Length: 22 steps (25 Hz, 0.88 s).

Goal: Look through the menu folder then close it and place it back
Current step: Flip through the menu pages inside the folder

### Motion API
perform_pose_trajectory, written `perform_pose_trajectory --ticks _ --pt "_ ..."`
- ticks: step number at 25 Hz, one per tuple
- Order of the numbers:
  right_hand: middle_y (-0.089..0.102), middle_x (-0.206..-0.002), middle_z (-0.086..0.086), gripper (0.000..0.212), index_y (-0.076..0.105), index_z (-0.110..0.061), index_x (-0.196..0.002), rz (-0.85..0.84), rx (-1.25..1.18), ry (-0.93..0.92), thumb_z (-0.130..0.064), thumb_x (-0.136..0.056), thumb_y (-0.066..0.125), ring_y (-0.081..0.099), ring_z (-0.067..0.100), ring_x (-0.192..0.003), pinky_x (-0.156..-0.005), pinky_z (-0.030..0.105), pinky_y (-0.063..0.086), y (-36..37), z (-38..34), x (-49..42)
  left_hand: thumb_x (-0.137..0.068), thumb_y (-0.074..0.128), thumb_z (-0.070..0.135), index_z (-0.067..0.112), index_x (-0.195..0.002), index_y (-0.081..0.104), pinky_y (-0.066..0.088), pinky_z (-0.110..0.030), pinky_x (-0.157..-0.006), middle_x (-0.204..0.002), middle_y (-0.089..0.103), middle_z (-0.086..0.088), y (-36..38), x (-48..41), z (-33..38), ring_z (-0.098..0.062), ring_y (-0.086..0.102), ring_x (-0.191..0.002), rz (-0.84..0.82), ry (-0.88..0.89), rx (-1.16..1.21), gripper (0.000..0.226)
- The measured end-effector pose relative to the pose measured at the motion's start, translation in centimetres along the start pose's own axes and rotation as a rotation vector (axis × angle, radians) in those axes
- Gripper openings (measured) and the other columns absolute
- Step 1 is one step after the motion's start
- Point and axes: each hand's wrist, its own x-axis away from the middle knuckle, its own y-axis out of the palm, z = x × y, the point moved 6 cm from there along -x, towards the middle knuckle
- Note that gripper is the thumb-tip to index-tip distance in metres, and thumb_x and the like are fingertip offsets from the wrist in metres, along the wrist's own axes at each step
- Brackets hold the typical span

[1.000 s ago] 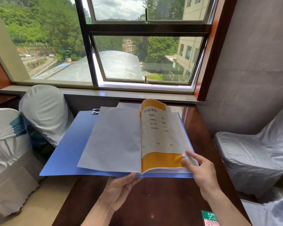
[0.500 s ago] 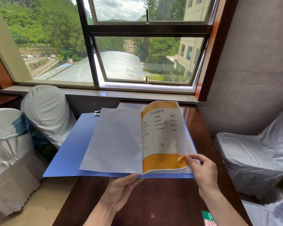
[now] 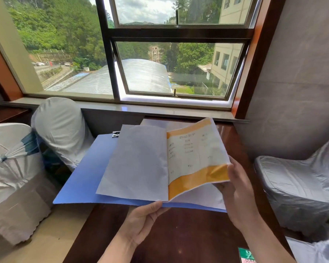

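The blue menu folder (image 3: 84,177) lies open over the dark wooden table (image 3: 182,234), its left cover jutting past the table's left edge. A white sheet (image 3: 137,164) lies flat on the left side. On the right, an orange-and-white menu page (image 3: 196,158) is lifted and curled, with blank sheets under it. My right hand (image 3: 237,188) pinches that page's lower right corner. My left hand (image 3: 142,221) grips the folder's near edge by the spine, thumb on top.
Two white-covered chairs (image 3: 59,126) stand at the left and another covered chair (image 3: 300,186) at the right. A window sill (image 3: 160,109) and wall run behind the table. A green card (image 3: 246,255) lies at the table's near right.
My right hand has taken the orange page's lower right corner and raised it off the stack. The page now bows upward. My left hand keeps its hold.
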Motion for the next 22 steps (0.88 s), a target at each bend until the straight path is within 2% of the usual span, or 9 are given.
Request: perform_pose_trajectory --ticks 2,6,8,11,13,15,19,20,22 --pt "0.063 -0.141 -0.001 0.081 0.05 -0.026 -0.145 -0.238 -0.037 0.027 -0.059 -0.075 0.075 0.064 0.022 -0.125 -0.101 0.041 0.051 3.2 -0.3 0.3 -0.071 0.083 -0.002 0.012 -0.123 0.067 0.058 -0.048 -0.085 -0.126 0.069 -0.016 0.4 -0.2 0.0 -0.037 0.064 -0.116 -0.015 0.022 0.001 0.057" --pt "0.049 -0.149 -0.024 0.072 0.049 -0.041 -0.145 -0.413 0.493 -0.034 -0.048 -0.079 0.077 0.044 -0.009 -0.136 -0.109 0.016 0.037 8.2 1.2 1.5 -0.064 0.086 -0.005 0.001 -0.121 0.065 0.059 -0.05 -0.083 -0.119 0.067 -0.028 0.6 -0.3 -1.4 -0.041 0.066 -0.111 0.024 0.001 -0.013 0.061" --pt "0.039 -0.156 -0.024 0.072 0.047 -0.034 -0.148 -0.5 0.843 -0.128 -0.049 -0.083 0.074 0.033 -0.007 -0.143 -0.117 0.014 0.024 10.0 3.0 2.1 -0.059 0.088 -0.004 0.002 -0.115 0.068 0.06 -0.046 -0.079 -0.113 0.068 -0.028 0.3 0.1 -2.1 -0.037 0.069 -0.103 0.034 -0.003 0.006 0.06" --pt "0.038 -0.159 -0.018 0.067 0.045 -0.029 -0.15 -0.637 1.207 -0.309 -0.057 -0.09 0.058 0.026 0.004 -0.15 -0.117 0.012 0.006 11.6 5.9 3.4 -0.057 0.076 -0.015 0.005 -0.129 0.06 0.061 -0.042 -0.076 -0.12 0.068 -0.025 -0.7 0.6 -2.8 -0.036 0.07 -0.1 0.065 -0.024 0.098 0.077" --pt "0.043 -0.157 -0.018 0.063 0.048 -0.029 -0.147 -0.65 1.235 -0.352 -0.059 -0.092 0.05 0.027 0.004 -0.149 -0.117 0.013 0.001 11.8 6.5 3.9 -0.058 0.073 -0.014 0.0 -0.127 0.061 0.062 -0.041 -0.076 -0.114 0.068 -0.027 -0.6 0.7 -2.8 -0.036 0.071 -0.094 0.046 -0.051 0.118 0.071" --pt "0.049 -0.152 -0.017 0.059 0.055 -0.028 -0.142 -0.652 1.212 -0.375 -0.059 -0.092 0.046 0.035 0.005 -0.145 -0.118 0.014 0.005 12.1 6.4 3.8 -0.061 0.068 -0.014 -0.003 -0.116 0.068 0.062 -0.04 -0.076 -0.109 0.069 -0.026 -0.4 0.7 -2.5 -0.034 0.072 -0.091 0.032 -0.054 0.109 0.056" --pt "0.056 -0.145 -0.013 0.054 0.061 -0.024 -0.134 -0.645 1.132 -0.358 -0.054 -0.095 0.039 0.044 0.008 -0.138 -0.121 0.024 0.022 12.6 5.7 3.6 -0.062 0.076 -0.011 -0.006 -0.127 0.055 0.061 -0.042 -0.085 -0.123 0.061 -0.027 -0.1 0.5 -2.3 -0.034 0.068 -0.104 0.057 -0.078 0.253 0.069" --pt "0.056 -0.146 -0.012 0.052 0.058 -0.025 -0.137 -0.629 1.125 -0.346 -0.054 -0.097 0.04 0.044 0.007 -0.138 -0.121 0.024 0.023 12.6 5.6 3.6 -0.068 0.076 -0.006 -0.005 -0.129 0.055 0.06 -0.041 -0.088 -0.126 0.062 -0.025 0.3 0.3 -2.3 -0.033 0.067 -0.109 0.056 -0.098 0.301 0.064" --pt "0.056 -0.145 -0.011 0.049 0.052 -0.027 -0.142 -0.589 1.087 -0.281 -0.051 -0.101 0.042 0.044 0.007 -0.138 -0.119 0.023 0.026 12.4 5.6 3.4 -0.091 0.055 0.002 -0.003 -0.124 0.062 0.06 -0.041 -0.087 -0.13 0.063 -0.024 0.6 0.1 -2.6 -0.032 0.066 -0.114 0.09 -0.122 0.33 0.035"
